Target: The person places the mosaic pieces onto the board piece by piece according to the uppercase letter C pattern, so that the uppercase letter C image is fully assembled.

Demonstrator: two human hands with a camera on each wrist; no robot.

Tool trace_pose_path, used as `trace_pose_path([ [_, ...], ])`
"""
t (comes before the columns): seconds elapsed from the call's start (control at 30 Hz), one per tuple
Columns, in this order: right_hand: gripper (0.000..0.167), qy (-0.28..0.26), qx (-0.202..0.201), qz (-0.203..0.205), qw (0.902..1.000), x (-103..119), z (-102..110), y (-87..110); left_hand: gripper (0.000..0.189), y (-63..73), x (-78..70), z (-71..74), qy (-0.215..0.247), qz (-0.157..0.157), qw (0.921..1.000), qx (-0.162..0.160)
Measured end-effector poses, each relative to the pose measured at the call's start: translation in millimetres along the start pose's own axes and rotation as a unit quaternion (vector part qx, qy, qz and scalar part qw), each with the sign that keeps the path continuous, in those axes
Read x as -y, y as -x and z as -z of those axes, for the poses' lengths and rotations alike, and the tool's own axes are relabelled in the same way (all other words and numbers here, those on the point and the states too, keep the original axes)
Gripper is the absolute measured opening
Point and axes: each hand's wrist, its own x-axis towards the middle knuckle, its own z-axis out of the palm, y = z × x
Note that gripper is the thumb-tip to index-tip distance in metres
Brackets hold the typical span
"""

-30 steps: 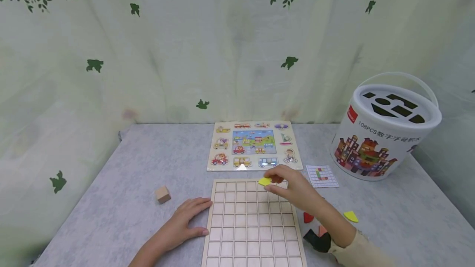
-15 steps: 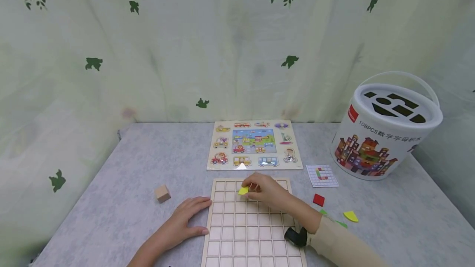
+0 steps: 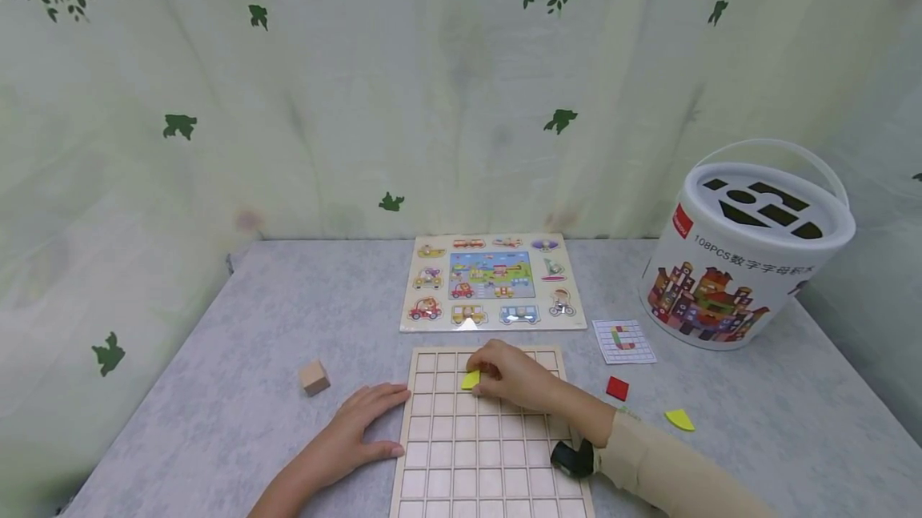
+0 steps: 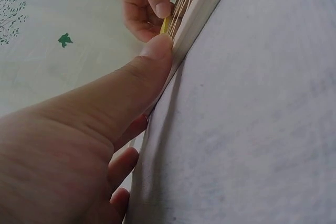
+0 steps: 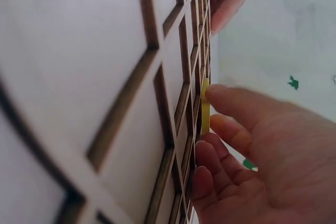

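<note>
A wooden grid board (image 3: 467, 454) lies on the table in the head view. My right hand (image 3: 515, 378) pinches a yellow quarter-circle tile (image 3: 471, 380) between thumb and fingers, low over a cell in the board's upper part. In the right wrist view the yellow tile (image 5: 205, 106) stands edge-on, right at the grid; whether it sits inside a cell I cannot tell. My left hand (image 3: 356, 430) rests along the board's left edge, fingers extended and thumb touching the side. The left wrist view shows that left thumb (image 4: 131, 80) against the board's edge.
A picture puzzle (image 3: 493, 284) lies behind the board. To the right are a pattern card (image 3: 624, 342), a red square tile (image 3: 617, 388), another yellow quarter-circle tile (image 3: 679, 420) and a white block bucket (image 3: 745, 262). A wooden cube (image 3: 314, 378) sits left.
My right hand has carried the yellow tile leftward and slightly nearer over the board, then lowered it a little. The left hand has stayed at the board's edge.
</note>
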Motion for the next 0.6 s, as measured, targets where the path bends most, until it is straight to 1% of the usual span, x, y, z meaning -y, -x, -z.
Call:
trace_pose_path([
  [0.33,0.016,0.004,0.011,0.000,0.9999,-1.9,-0.9,-1.3,0.070,-0.7,-0.5,0.0,-0.004,0.006,1.0000,0.001],
  [0.47,0.016,0.004,0.016,-0.010,0.9998,-1.5,-0.9,-1.3,0.070,-0.7,-0.3,0.1,-0.003,0.008,1.0000,0.002],
  [0.6,0.020,0.005,0.023,-0.017,0.9996,0.0,0.4,0.3,0.070,-0.9,-0.1,0.6,-0.001,0.013,0.9999,0.005],
])
